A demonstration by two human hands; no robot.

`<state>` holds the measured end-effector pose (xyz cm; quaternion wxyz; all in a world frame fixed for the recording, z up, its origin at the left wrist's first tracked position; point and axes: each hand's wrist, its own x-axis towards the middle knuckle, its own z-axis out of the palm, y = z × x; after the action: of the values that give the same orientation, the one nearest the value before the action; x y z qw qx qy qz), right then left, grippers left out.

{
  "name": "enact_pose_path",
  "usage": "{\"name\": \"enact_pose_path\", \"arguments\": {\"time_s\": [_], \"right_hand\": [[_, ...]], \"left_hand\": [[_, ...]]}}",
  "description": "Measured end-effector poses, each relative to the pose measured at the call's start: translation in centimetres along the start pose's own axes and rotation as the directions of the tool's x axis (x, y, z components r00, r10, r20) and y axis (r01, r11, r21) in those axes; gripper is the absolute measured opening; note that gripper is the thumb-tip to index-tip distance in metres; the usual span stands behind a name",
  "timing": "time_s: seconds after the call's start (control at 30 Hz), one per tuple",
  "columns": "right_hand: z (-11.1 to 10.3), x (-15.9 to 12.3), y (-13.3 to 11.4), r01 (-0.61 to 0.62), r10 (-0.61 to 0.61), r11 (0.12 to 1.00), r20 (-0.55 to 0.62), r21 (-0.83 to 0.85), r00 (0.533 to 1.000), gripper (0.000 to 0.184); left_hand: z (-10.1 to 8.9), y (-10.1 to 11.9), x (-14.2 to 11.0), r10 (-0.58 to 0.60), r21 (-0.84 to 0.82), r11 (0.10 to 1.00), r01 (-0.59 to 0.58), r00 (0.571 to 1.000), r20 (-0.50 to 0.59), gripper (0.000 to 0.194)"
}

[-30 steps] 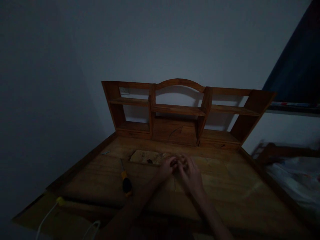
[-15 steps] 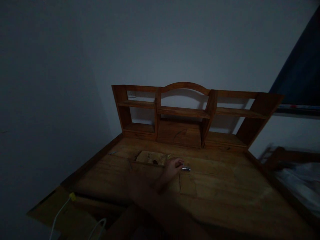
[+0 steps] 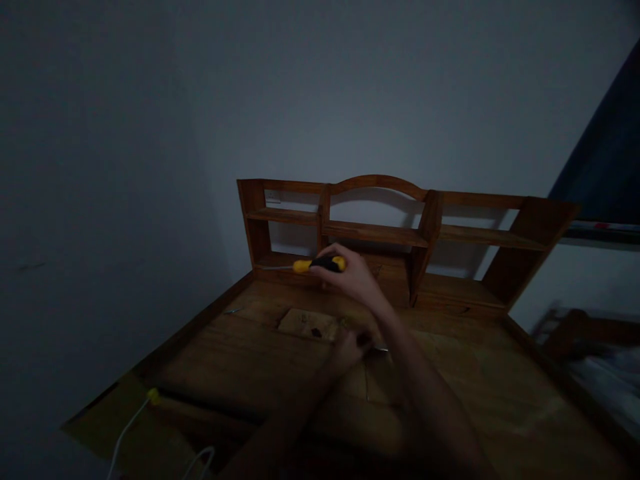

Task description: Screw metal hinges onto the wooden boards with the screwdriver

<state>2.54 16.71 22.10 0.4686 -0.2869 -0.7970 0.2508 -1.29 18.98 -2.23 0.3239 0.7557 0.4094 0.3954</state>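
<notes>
My right hand is closed round the black and yellow handle of a screwdriver, raised above the desk with its thin shaft pointing left. Below it, close to the desktop, my left hand has its fingers curled at one end of a small shiny metal piece. Dim light and the right forearm hide part of that piece, so its kind is unclear. A pale wooden block or board with a dark hole lies just left of the left hand.
The wooden desktop carries a shelf unit along its back, against the wall. A small thin metal item lies at the left. A white cord with a yellow end hangs at the front left corner. Bedding shows at right.
My right hand has risen from the blurred spot at the front left, up and to the right, and now shows the screwdriver. My left hand stays by the metal piece. The view has shifted slightly.
</notes>
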Motion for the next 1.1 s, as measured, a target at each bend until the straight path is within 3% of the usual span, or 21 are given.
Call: {"name": "enact_pose_path", "arguments": {"time_s": [0.07,0.17,0.3,0.37,0.53,0.73,1.1], "right_hand": [[-4.6,-0.7,-2.0,-0.029,0.036,0.997,-0.094,0.073,0.995,0.038],[-9.8,-3.4,-3.4,0.021,-0.011,0.999,-0.302,0.03,0.953,0.034],[-13.7,-6.8,-2.4,-0.032,-0.034,0.989,-0.425,-0.146,0.904,0.029],[-14.6,-7.7,-1.4,-0.094,-0.019,0.955,-0.372,-0.283,0.928,0.029],[-14.5,-7.6,1.0,-0.097,0.005,0.821,-0.163,-0.563,0.987,0.036],[-12.7,-6.3,2.8,-0.088,0.114,0.827,0.011,-0.556,0.993,0.038],[-11.4,-5.2,4.5,-0.108,0.182,0.809,0.072,-0.577,0.981,0.034]], "left_hand": [[0.0,0.3,-0.2,-0.003,-0.014,1.0,0.002,0.998,-0.064,0.022],[0.1,0.4,-0.3,0.005,-0.029,1.0,-0.008,0.994,-0.113,0.018],[0.2,0.2,-0.2,0.015,-0.03,0.999,-0.02,0.991,-0.135,0.016],[0.1,0.1,-0.2,0.017,-0.021,1.0,-0.02,0.99,-0.142,0.015],[0.0,0.5,-0.2,0.001,-0.052,0.999,-0.008,0.992,-0.123,0.015],[-0.1,0.2,-0.2,0.023,-0.052,0.998,-0.029,0.994,-0.108,0.012],[-0.6,1.0,-0.2,0.077,0.024,0.997,-0.075,0.994,-0.081,0.008]]}}
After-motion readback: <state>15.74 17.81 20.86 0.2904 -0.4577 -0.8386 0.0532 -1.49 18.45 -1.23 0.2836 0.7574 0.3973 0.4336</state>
